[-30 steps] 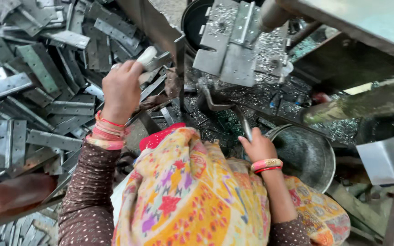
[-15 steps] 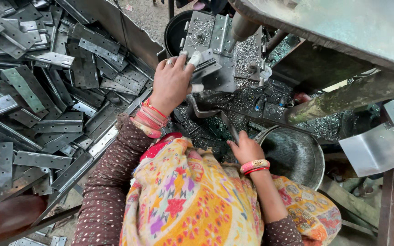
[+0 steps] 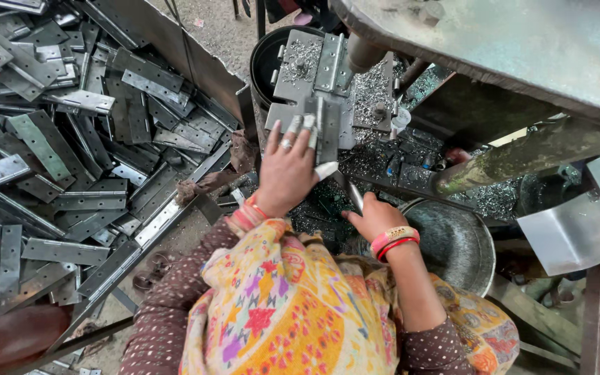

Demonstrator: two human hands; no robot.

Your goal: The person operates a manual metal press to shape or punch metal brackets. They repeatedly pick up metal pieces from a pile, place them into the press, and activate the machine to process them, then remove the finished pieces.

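Beside a heap of hinges [image 3: 71,160], a shavings-strewn machine bed [image 3: 376,90] holds both hands.

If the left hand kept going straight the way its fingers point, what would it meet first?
The left hand points up-frame, fingertips already on a grey metal hinge on the machine bed. Going on, it would probably slide over that hinge onto the flat perforated plate strewn with shavings, though depth is hard to judge.

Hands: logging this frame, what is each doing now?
Left hand: closed on a metal hinge.
Right hand: gripping a thin metal piece.
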